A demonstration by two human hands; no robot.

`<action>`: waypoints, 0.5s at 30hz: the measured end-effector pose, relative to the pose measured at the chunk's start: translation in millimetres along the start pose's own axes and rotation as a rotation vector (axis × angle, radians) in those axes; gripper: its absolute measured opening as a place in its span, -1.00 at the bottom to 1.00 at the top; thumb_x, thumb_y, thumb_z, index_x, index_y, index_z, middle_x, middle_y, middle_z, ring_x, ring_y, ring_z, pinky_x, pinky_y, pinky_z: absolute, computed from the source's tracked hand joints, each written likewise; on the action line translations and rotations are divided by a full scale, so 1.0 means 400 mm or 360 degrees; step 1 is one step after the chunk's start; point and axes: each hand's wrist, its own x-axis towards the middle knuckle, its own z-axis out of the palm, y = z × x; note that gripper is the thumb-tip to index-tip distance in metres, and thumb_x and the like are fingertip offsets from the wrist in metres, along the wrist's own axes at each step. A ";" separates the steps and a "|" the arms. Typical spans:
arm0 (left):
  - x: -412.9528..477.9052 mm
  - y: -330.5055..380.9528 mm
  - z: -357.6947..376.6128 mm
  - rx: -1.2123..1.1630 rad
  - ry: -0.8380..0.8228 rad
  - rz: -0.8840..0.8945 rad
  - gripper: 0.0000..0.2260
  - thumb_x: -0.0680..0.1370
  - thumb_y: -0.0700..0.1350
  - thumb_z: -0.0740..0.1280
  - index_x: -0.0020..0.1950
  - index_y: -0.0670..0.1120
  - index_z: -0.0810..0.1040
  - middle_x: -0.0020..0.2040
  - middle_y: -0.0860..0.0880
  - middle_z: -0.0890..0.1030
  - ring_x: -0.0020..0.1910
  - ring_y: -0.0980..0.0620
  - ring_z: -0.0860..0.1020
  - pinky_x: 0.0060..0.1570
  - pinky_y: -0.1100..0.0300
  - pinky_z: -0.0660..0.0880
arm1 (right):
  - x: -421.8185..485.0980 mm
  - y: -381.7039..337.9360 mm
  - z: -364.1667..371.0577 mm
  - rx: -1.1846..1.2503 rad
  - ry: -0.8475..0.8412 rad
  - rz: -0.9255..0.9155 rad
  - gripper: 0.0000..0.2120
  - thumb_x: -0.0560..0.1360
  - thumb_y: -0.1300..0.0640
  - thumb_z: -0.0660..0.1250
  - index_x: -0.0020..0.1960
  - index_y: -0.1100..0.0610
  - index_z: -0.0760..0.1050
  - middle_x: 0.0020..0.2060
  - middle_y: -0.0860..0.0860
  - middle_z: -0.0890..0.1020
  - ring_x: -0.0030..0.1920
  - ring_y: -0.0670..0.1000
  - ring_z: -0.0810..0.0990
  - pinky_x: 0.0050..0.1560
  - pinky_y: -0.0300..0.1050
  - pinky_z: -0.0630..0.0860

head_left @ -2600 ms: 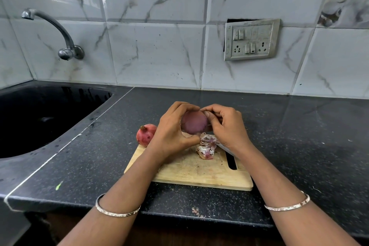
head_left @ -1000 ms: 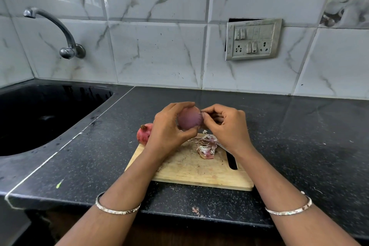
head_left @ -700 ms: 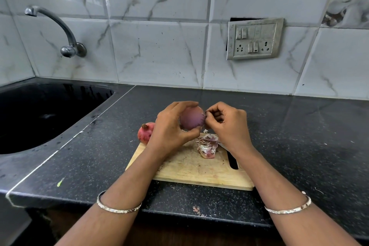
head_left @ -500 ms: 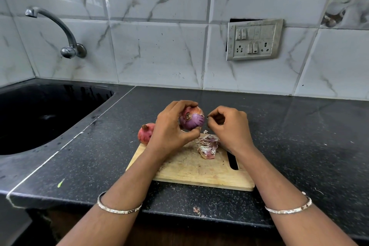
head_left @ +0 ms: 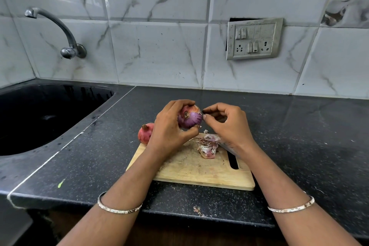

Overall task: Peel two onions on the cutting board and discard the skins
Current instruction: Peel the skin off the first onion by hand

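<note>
Left hand [head_left: 169, 126] grips onion [head_left: 188, 119]; right hand [head_left: 227, 126] pinches its edge. Skin pile [head_left: 207, 146] on cutting board [head_left: 199, 171].

Bench [head_left: 299, 136]: black speckled stone, polished, faint reflections. Cutting board [head_left: 199, 173], centre: pale bare wood, matt, scored. Onion [head_left: 189, 120] above it: smooth glossy purple flesh, dry papery patch on top. Skins [head_left: 207, 146]: thin, papery, crinkled. Wall tiles [head_left: 159, 50]: glossy, marble-look. Tap [head_left: 60, 24], upper left: dull metal. Switch plate [head_left: 254, 39]: brushed metal, smudged.
</note>
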 end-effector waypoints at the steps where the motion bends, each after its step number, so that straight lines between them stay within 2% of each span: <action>1: 0.000 0.000 0.000 0.0008 0.0005 0.0002 -0.50 0.34 0.04 0.46 0.27 0.02 0.56 0.14 0.10 0.58 0.10 0.15 0.57 0.00 0.05 0.63 | 0.001 0.001 0.000 0.0043 -0.0013 0.0008 -0.94 0.47 0.21 0.50 -0.08 0.08 0.72 -0.26 -0.08 0.73 -0.22 -0.14 0.69 -0.17 -0.27 0.59; 4: 0.001 0.000 -0.001 0.0010 0.0011 -0.0010 -0.50 0.34 0.03 0.47 0.28 0.03 0.55 0.14 0.11 0.58 0.10 0.17 0.56 0.00 0.07 0.63 | 0.003 0.006 -0.003 0.0113 -0.0040 0.0012 -0.95 0.49 0.19 0.51 -0.08 0.09 0.75 -0.27 -0.09 0.74 -0.21 -0.11 0.71 -0.14 -0.18 0.63; 11: 0.000 -0.002 -0.004 0.0013 0.0044 -0.0010 -0.51 0.34 0.01 0.48 0.27 0.03 0.55 0.14 0.12 0.58 0.10 0.20 0.55 0.01 0.12 0.62 | 0.002 0.009 -0.004 0.0207 -0.0060 0.0000 -0.92 0.49 0.11 0.53 -0.03 0.07 0.76 -0.25 -0.11 0.75 -0.20 -0.13 0.70 -0.14 -0.19 0.61; 15: 0.000 -0.002 -0.007 0.0028 0.0031 0.0000 -0.51 0.34 -0.02 0.49 0.26 0.02 0.55 0.13 0.12 0.58 0.09 0.20 0.55 0.00 0.13 0.62 | 0.004 0.014 -0.003 0.0220 -0.0070 0.0003 -0.92 0.49 0.12 0.53 -0.03 0.06 0.76 -0.25 -0.11 0.75 -0.21 -0.15 0.70 -0.15 -0.10 0.64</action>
